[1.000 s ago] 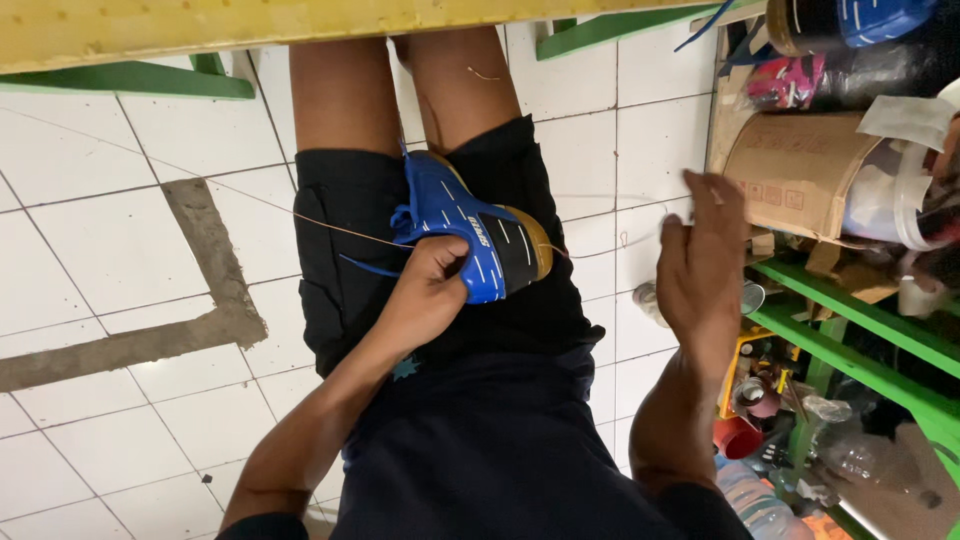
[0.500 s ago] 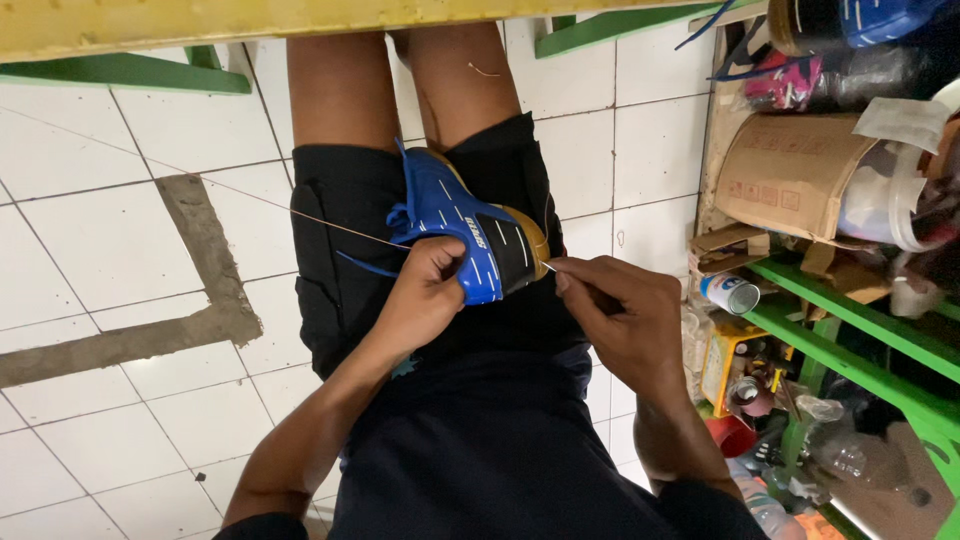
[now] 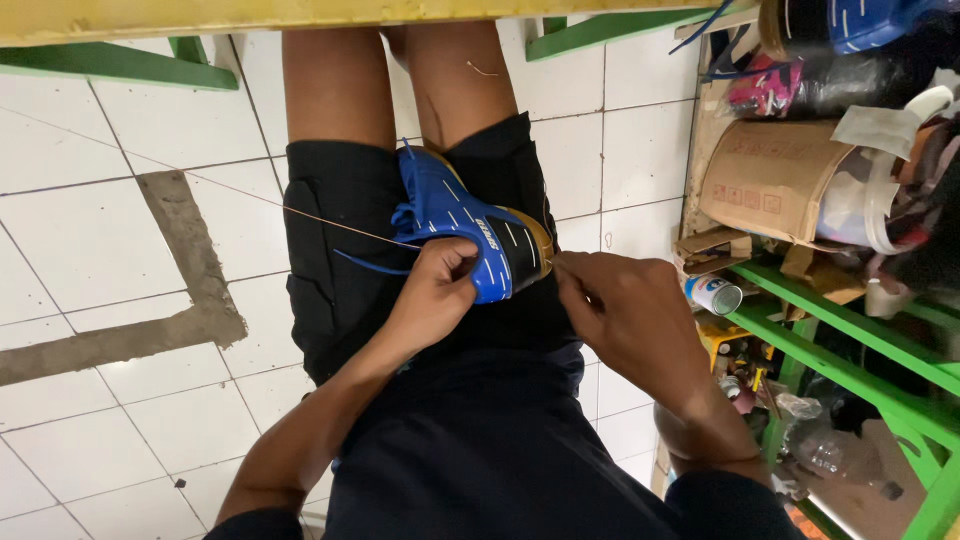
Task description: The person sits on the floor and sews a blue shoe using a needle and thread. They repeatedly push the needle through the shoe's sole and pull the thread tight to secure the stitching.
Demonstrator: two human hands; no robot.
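Your left hand [image 3: 435, 290] curls in a closed grip over your lap; your right hand [image 3: 625, 315] pinches just beside it.
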